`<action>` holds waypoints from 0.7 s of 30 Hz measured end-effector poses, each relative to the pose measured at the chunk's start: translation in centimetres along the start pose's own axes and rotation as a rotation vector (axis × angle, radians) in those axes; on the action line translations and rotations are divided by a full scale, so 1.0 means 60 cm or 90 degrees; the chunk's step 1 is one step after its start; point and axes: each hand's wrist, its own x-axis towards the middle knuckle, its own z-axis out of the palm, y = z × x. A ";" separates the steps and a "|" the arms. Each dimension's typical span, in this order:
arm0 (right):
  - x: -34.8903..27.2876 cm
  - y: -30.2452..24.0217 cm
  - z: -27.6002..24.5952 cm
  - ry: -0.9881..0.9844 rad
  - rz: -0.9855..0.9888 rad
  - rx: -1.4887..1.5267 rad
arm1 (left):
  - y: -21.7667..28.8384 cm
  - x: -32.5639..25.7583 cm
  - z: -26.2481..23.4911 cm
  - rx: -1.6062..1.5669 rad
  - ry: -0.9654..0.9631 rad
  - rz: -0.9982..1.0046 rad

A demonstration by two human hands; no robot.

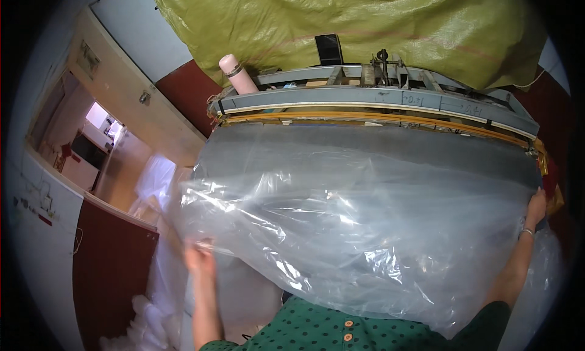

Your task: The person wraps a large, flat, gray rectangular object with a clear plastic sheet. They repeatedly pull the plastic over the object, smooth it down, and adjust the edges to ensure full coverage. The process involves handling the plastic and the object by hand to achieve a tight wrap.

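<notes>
1. We had the clear plastic sheet (347, 223) over the grey tabletop (475, 153), reaching toward our body.
2. Our left hand (201, 259) and right hand (536, 209) grasped opposite edges — apparently for even spread.
3. Beyond lay the metal frame (359, 97).

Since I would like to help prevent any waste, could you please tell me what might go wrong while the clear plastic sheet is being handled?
The clear plastic sheet is visibly rippled, so creases might remain if it is not smoothed.
With the left hand and right hand at opposite sides, uneven pulling could skew it.
The bracelet on the right wrist is close to the sheet and might snag it.
</notes>
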 end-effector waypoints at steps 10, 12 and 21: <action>0.000 0.001 -0.004 -0.012 -0.018 -0.005 | 0.364 0.157 0.313 0.927 0.206 0.891; 0.004 -0.003 0.010 -0.040 0.006 -0.003 | 0.375 0.192 0.361 1.021 0.140 0.918; -0.008 -0.017 -0.018 -0.057 0.028 0.005 | -0.028 0.155 0.247 1.122 -0.461 0.539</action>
